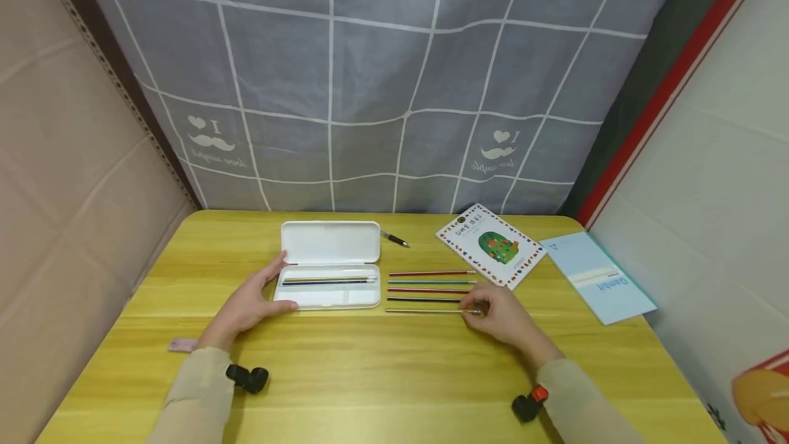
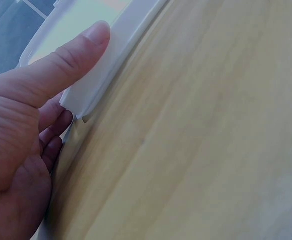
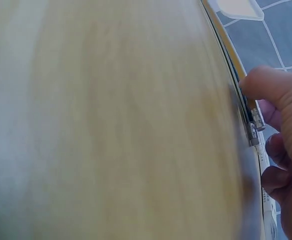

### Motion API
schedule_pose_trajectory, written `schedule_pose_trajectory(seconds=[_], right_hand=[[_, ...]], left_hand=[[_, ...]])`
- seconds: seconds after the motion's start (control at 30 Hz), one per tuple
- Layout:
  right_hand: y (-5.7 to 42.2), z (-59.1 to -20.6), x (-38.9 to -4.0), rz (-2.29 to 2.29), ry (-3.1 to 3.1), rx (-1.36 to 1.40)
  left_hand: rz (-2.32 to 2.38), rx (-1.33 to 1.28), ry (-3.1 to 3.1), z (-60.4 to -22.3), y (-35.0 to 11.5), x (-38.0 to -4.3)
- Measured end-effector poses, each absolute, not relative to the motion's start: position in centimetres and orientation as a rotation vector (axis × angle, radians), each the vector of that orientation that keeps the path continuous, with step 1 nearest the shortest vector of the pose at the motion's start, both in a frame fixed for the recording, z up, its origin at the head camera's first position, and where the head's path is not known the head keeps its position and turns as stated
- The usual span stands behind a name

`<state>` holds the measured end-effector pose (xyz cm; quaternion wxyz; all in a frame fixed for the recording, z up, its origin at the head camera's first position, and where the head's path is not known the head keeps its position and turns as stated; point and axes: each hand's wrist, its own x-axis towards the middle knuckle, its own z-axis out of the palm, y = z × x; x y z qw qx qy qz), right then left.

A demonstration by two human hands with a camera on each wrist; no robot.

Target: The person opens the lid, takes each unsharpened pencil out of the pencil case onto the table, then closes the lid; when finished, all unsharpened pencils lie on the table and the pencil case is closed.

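Observation:
A white pencil case (image 1: 333, 299) lies on the table with its lid (image 1: 330, 242) folded back, and a few pencils (image 1: 327, 281) rest inside. My left hand (image 1: 249, 300) holds its left end. In the left wrist view the thumb (image 2: 68, 65) lies over the front edge, the other fingers bent beside the corner. Right of the case, several pencils (image 1: 428, 290) lie in roughly parallel rows. My right hand (image 1: 499, 314) pinches the nearest one, a yellow pencil (image 1: 422, 310), close to its metal-tipped end. Part of that end is hidden by fingers in the head view.
A black pen (image 1: 396, 240) lies behind the pencils. To the right are a white booklet (image 1: 468, 238) with a green picture and a light blue notebook (image 1: 598, 276). A small pinkish piece (image 1: 181, 344) lies by the left wrist. A grey checked curtain (image 1: 370, 88) hangs behind the table.

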<state>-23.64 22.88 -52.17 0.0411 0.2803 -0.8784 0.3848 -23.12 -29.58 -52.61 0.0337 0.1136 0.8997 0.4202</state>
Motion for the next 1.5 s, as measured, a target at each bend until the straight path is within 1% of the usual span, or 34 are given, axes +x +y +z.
schedule_pose_trajectory(seconds=[0.5,0.6,0.73,0.87,0.97,1.1,1.3,1.5], right_hand=[[23.0,-52.3,-23.7,1.113,-2.709,0.868],[22.9,-52.2,-23.7,1.155,-2.681,0.861],[22.6,-51.8,-23.8,1.289,-2.631,0.788],[21.8,-50.6,-24.1,1.42,-2.655,0.629],[20.8,-49.6,-24.6,1.475,-2.72,0.518],[18.9,-48.3,-25.5,1.523,-2.73,0.501],[15.0,-47.0,-27.2,1.423,-2.745,0.611],[10.5,-47.3,-28.2,1.281,-2.799,0.753]], left_hand=[[1.292,0.355,2.767,-52.3,-29.5,-23.2],[1.284,0.354,2.772,-52.3,-29.5,-23.1],[1.308,0.358,2.762,-52.5,-29.5,-23.1],[1.331,0.364,2.748,-52.6,-29.5,-23.1],[1.32,0.361,2.753,-52.6,-29.6,-23.1],[1.302,0.351,2.761,-52.3,-29.8,-23.0],[1.296,0.342,2.758,-51.9,-29.9,-23.3],[1.313,0.35,2.749,-52.4,-29.7,-23.5]])
